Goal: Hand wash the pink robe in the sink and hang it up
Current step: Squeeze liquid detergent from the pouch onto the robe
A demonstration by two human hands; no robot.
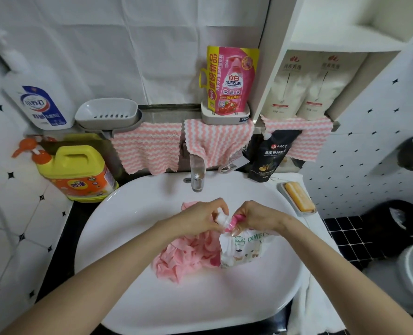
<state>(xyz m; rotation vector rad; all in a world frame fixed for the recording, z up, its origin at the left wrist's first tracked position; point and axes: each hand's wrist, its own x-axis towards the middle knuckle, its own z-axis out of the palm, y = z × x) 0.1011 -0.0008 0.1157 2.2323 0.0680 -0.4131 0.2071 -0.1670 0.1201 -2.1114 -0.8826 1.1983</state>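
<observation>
The white sink (118,213) contains the pink robe (183,259), crumpled in the basin directly below the tap (197,175). The soap dish (282,187) right of the tap holds one orange bar (298,197). Both forearms converge below the tap. The left hand (200,217) pinches the white cap (221,218) of a printed pouch (241,250). The right hand (256,215) grips the pouch's pink neck. The pouch hangs over the robe's right edge.

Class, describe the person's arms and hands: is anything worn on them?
Nothing is worn. The left hand and right hand are gloveless, no ring visible. The left forearm and right forearm are bare to the frame edge: no sleeve, watch or bracelet.
</observation>
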